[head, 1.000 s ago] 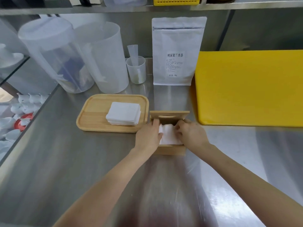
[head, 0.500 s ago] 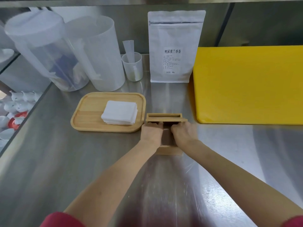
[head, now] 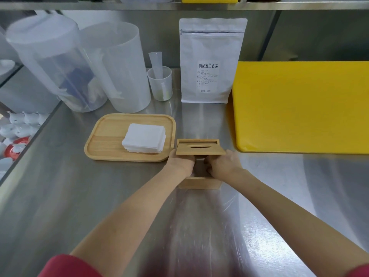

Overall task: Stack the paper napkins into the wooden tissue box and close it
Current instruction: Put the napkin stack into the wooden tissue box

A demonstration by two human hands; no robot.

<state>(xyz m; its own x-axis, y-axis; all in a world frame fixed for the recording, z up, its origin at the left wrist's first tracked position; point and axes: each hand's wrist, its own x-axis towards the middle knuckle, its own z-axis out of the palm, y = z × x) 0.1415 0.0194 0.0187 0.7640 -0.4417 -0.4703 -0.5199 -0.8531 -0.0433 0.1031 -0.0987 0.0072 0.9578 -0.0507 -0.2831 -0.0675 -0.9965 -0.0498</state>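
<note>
The wooden tissue box (head: 199, 183) stands on the steel counter, just right of a wooden tray (head: 105, 145). Its lid (head: 200, 149), which has an oval slot, hangs tilted over the back half of the box. My left hand (head: 180, 162) and my right hand (head: 223, 164) reach into the box from the front, with their fingers curled under the lid's front edge. The inside of the box between my hands looks dark, and I see no napkin there. A stack of white paper napkins (head: 144, 139) lies on the right part of the tray.
A yellow cutting board (head: 299, 104) lies to the right of the box. Behind stand a white tea pouch (head: 209, 62), a small measuring cup (head: 160, 83) and two large plastic pitchers (head: 117, 66). The counter's left edge drops to a lower shelf of white cups (head: 18, 124).
The lid stood upright at the back of the box; it has swung forward and down over my hands. The white napkin seen in the box a second ago is no longer visible.
</note>
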